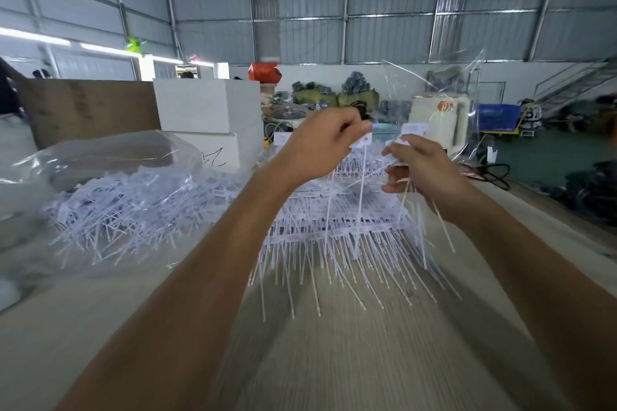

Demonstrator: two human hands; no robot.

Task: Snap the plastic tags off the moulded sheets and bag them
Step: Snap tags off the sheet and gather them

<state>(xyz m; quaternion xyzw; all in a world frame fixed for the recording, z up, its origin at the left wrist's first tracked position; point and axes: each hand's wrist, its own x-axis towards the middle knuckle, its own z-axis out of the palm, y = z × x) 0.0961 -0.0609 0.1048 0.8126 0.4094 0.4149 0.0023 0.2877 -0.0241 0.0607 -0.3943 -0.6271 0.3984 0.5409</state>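
Observation:
A stack of moulded sheets (337,220) of white plastic tags lies on the table in front of me, thin tails pointing toward me. My left hand (320,147) is raised above the stack and pinches the head of one white tag (362,177), whose tail hangs straight down. My right hand (424,170) is level with it and grips a small bunch of loose tags (434,220), tails dangling below the fist. A clear plastic bag (440,93) stands open just behind my right hand. A heap of loose snapped tags (133,207) lies to the left.
The wooden table (334,360) stretches toward me. A clear bag (100,157) lies at the left behind the heap. White blocks (207,110) and a cardboard sheet (86,107) stand at the back. A blue crate (499,117) and clutter fill the far hall.

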